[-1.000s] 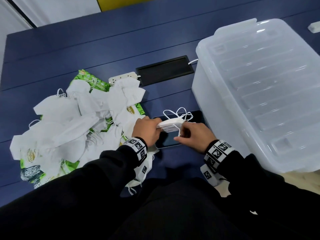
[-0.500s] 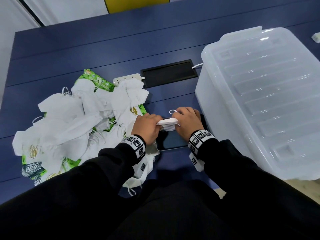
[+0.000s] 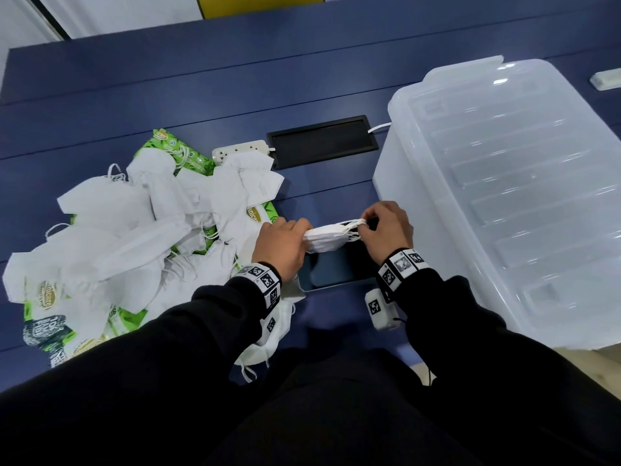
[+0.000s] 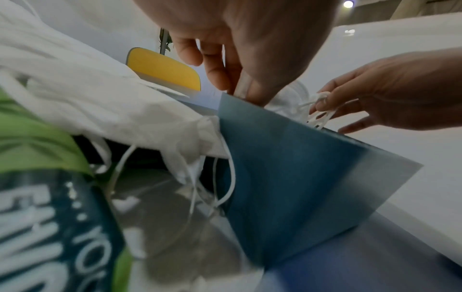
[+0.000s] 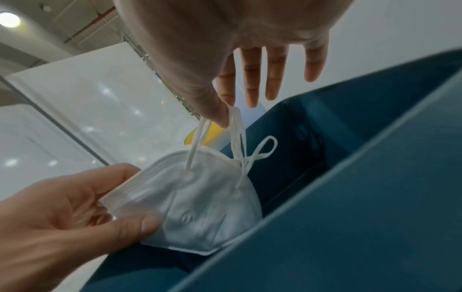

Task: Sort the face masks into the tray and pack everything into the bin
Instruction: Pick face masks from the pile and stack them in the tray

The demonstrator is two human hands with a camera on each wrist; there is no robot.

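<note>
This looks like an office or meeting room. The wide dark-blue surface [image 3: 168, 82] is built of long panels, with a black cable-access hatch [image 3: 322, 140] set flush into it just beyond the hands and a white power strip [image 3: 240, 151] beside the hatch, left of it. Past the far edge stand pale wall panels [image 3: 117, 11] and a yellow panel [image 3: 262, 5]. From the right wrist view, glossy white partition walls [image 5: 100, 110] and a round ceiling light [image 5: 9, 19] show overhead.
</note>
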